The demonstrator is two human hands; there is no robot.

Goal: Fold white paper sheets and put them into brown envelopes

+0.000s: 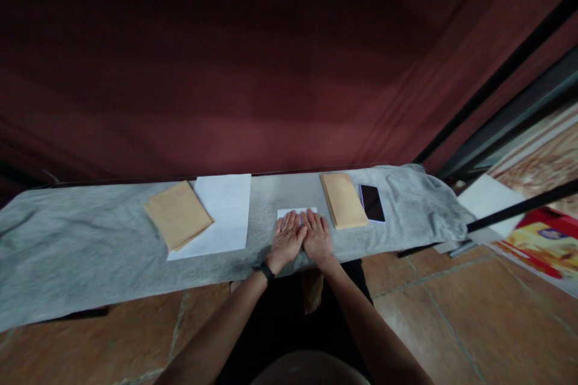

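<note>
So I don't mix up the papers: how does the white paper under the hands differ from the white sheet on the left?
The covered paper lies under the left hand and right hand; the left sheet is untouched, partly beneath brown envelopes. The covered paper shows just a narrow strip; the left sheet shows a broad face. Both are white, on gray cloth.

We counted two brown paper stacks (179,215) (345,200), left and right, one phone (372,203) at right, one large white sheet (227,210) at left, one small white piece (282,213), two hands (286,243) (317,243).
</note>
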